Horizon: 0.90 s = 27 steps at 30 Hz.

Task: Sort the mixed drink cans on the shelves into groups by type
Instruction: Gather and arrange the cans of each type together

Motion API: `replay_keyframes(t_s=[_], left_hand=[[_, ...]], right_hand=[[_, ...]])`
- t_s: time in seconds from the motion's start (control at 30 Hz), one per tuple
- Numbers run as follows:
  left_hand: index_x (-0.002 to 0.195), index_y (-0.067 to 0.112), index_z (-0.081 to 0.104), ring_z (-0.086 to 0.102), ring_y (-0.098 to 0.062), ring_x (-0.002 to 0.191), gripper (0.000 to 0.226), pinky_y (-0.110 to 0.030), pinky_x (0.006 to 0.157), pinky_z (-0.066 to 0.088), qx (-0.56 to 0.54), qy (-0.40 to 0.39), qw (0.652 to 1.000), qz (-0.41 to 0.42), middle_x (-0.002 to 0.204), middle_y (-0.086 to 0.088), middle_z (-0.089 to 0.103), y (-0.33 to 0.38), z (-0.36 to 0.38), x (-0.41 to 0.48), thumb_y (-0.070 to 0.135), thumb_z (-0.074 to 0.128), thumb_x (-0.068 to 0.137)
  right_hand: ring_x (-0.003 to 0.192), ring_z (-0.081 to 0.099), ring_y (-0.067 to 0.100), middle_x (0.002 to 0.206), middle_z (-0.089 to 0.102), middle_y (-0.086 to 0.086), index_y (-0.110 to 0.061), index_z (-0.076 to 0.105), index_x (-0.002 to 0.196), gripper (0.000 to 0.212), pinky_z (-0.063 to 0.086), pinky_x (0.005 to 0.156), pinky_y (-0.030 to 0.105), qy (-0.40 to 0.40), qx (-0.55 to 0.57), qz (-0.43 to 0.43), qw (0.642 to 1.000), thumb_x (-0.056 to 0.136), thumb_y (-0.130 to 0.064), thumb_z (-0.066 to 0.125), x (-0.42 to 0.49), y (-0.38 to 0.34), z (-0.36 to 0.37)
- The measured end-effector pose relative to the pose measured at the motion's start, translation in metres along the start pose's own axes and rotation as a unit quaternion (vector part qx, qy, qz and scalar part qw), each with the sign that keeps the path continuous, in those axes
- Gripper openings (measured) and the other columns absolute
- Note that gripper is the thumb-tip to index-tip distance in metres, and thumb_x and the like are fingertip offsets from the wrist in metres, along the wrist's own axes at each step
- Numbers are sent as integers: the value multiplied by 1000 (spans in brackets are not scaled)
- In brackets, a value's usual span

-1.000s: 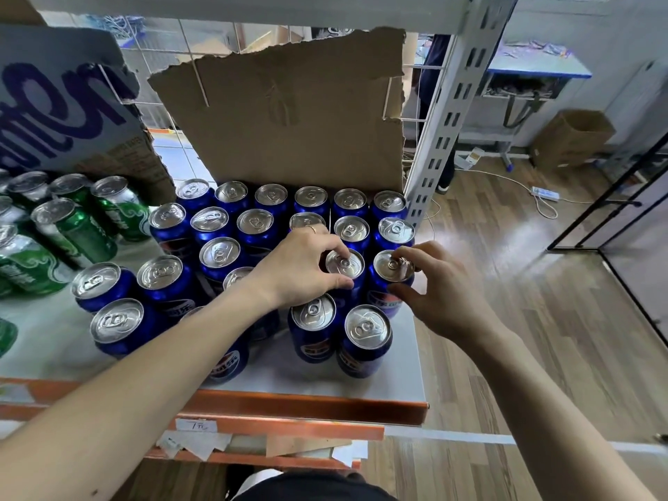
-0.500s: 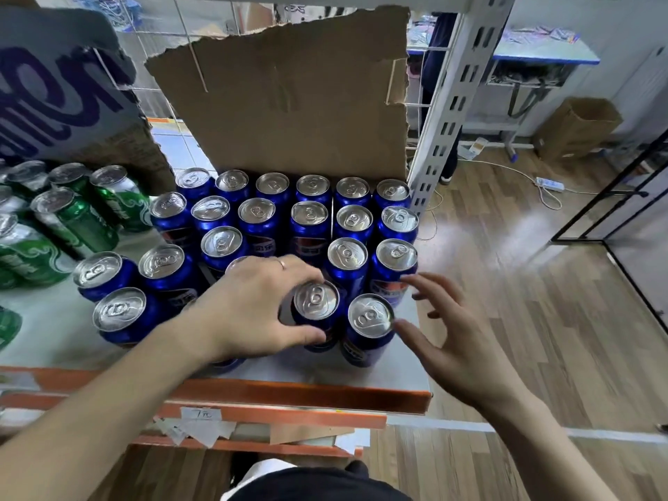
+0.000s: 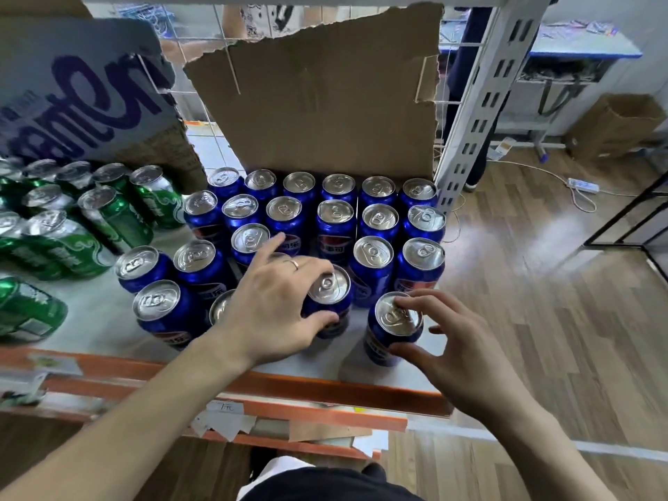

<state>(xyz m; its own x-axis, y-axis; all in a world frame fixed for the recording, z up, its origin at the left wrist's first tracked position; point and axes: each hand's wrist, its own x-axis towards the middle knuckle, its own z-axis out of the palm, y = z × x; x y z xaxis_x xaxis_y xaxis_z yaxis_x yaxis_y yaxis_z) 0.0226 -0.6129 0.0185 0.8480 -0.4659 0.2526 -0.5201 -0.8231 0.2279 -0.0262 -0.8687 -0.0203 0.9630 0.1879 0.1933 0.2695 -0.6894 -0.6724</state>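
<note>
Head view, looking down onto a white shelf point(image 3: 108, 320) with an orange front rail. The left hand point(image 3: 274, 305) grips a blue aluminium drink can point(image 3: 327, 298) standing upright near the front of the shelf: the thumb curls round its near side, the other fingers wrap over the far side, and the index finger points off toward the back. The right hand point(image 3: 452, 341) holds a second blue aluminium can point(image 3: 394, 327), upright at the front right corner of the shelf; its thumb presses the can's lower side and the fingertips rest on the silver lid, the remaining fingers loosely spread.

Behind these two stands the block of blue cans point(image 3: 336, 211), upright in rows reaching back to a torn sheet of brown cardboard point(image 3: 318, 95) that leans against the wire grid at the back. More blue cans stand to the left of the left hand; one point(image 3: 220, 305) is mostly hidden under the wrist, so its exact position is hard to judge.

Farther left, a group of green aluminium cans point(image 3: 72, 218) is packed together, apart from the blue ones by a strip of bare shelf. One green can point(image 3: 29, 309) appears to lie on its side at the left edge. Above them leans a grey board with large purple lettering point(image 3: 83, 92).

To the right, a perforated grey metal upright point(image 3: 480, 103) carries the shelf, with wood-pattern flooring point(image 3: 542, 283) beyond it, a white power strip point(image 3: 582, 184), and an open brown cardboard box point(image 3: 614, 128).
</note>
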Motion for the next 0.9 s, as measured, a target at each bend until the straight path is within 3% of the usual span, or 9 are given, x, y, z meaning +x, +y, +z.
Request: replay_keyframes(t_s=[0.17, 0.3, 0.4, 0.47, 0.57, 0.73, 0.9], left_hand=[[115, 13, 64, 67, -20, 95, 59, -40, 123, 10, -10, 18, 999, -31, 103, 0, 73, -10, -10, 23, 49, 71, 69], [118, 13, 63, 62, -25, 101, 55, -30, 120, 2, -13, 35, 998, -51, 102, -2, 71, -14, -6, 43, 36, 83, 72], [124, 14, 60, 49, -27, 116, 54, -31, 120, 9, -29, 14, 996, -89, 105, -3, 69, -14, -2, 51, 34, 82, 78], [123, 16, 59, 48, -24, 113, 53, -37, 119, 19, -40, -10, 994, -99, 105, -2, 68, -15, 1, 53, 36, 80, 79], [123, 20, 55, 41, -13, 103, 55, -38, 119, 16, -44, -23, 992, -116, 114, 1, 64, -22, 4, 51, 45, 77, 79], [137, 19, 43, 47, -23, 129, 92, -49, 119, 10, 108, -37, 977, -180, 136, 0, 53, -25, 1, 28, 75, 67, 68], [120, 9, 63, 52, -33, 118, 78, -56, 115, 22, 192, -13, 971, -141, 120, -9, 61, -24, 2, -2, 63, 77, 66]], right_hand=[[115, 53, 4, 129, 54, -19, -32, 62, 125, 56, 55, 88, 35, -6, -4, 2, 1000, 73, -36, 83, 1, 0, 2], [115, 53, 4, 128, 54, -20, -32, 61, 125, 54, 55, 87, 36, 2, 12, 1, 1000, 74, -36, 81, -2, 2, 2], [116, 53, 5, 126, 52, -22, -34, 60, 125, 53, 55, 84, 37, 3, 30, 7, 1000, 77, -35, 81, -4, 3, 4], [115, 53, 5, 126, 51, -23, -35, 59, 125, 52, 55, 83, 37, 3, 26, 7, 1000, 78, -35, 80, -5, 4, 6], [115, 53, 3, 129, 50, -24, -36, 57, 124, 53, 55, 83, 36, 4, 20, 2, 1000, 77, -35, 81, -5, 4, 7], [115, 58, 10, 134, 57, -19, -34, 58, 125, 62, 55, 88, 38, 12, -8, -8, 1000, 72, -22, 87, -6, 3, 8], [114, 62, 12, 128, 64, -11, -25, 64, 122, 63, 54, 92, 38, 60, -4, -13, 998, 66, -14, 90, -2, 11, -7]])
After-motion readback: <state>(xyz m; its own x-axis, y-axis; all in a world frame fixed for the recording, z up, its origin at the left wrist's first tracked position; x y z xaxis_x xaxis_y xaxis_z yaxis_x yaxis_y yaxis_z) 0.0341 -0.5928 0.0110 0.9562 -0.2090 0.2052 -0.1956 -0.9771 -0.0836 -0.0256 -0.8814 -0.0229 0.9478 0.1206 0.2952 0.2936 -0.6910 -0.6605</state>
